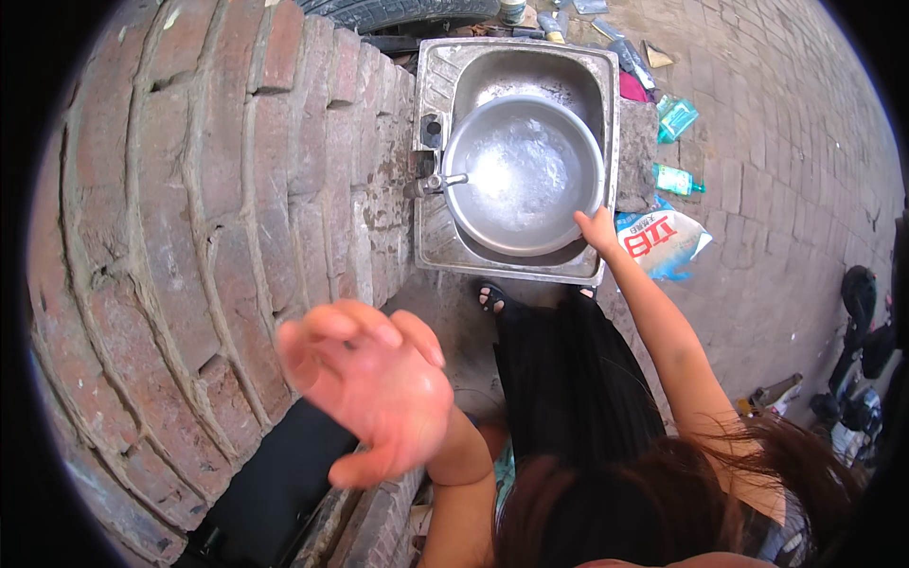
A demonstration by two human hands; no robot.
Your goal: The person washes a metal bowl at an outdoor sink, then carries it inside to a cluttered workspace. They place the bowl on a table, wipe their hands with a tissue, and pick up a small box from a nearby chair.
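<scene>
A round metal basin rests tilted inside the stainless steel sink, with water in it. Its rim is gripped at the near right by my right hand, thumb over the edge. Over the basin's left side reaches the spout of a metal faucet; bright glare hides whether water runs from it. My left hand is raised close to the camera, palm turned up and fingers loosely bent apart. Nothing lies in it.
A brick wall rises along the left. Right of the sink are a concrete block, two green plastic bottles and a printed plastic bag. A tyre lies beyond the sink. A black object stands at lower left.
</scene>
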